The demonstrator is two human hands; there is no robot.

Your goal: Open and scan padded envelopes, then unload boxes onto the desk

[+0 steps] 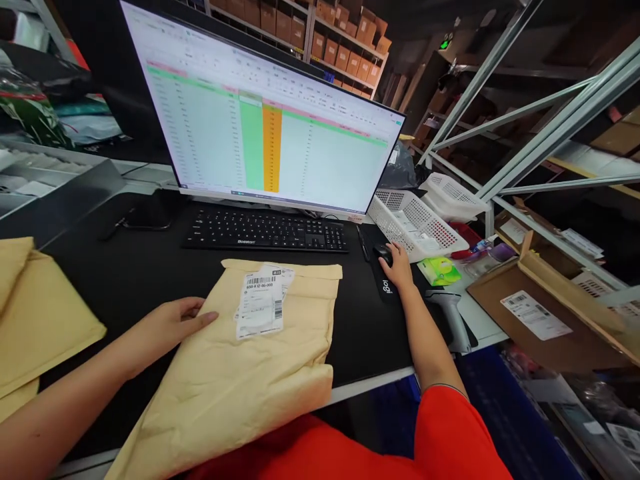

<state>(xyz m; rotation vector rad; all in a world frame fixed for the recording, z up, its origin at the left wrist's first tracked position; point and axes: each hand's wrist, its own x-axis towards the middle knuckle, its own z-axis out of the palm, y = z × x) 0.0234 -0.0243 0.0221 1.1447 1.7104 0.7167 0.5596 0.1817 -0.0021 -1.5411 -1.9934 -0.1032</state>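
A yellow padded envelope with white barcode labels lies in front of me, its near end hanging over the desk edge. My left hand grips its left edge, thumb on top and the other fingers tucked underneath, partly hidden. On the black mouse pad, my right hand is wrapped over a black computer mouse. The keyboard stands just beyond the envelope, below a lit monitor showing a spreadsheet with green and orange columns.
More padded envelopes lie at the left. White perforated baskets, a green packet and a barcode scanner sit right of the mouse. A phone lies left of the keyboard. An open cardboard box and metal racking flank the right.
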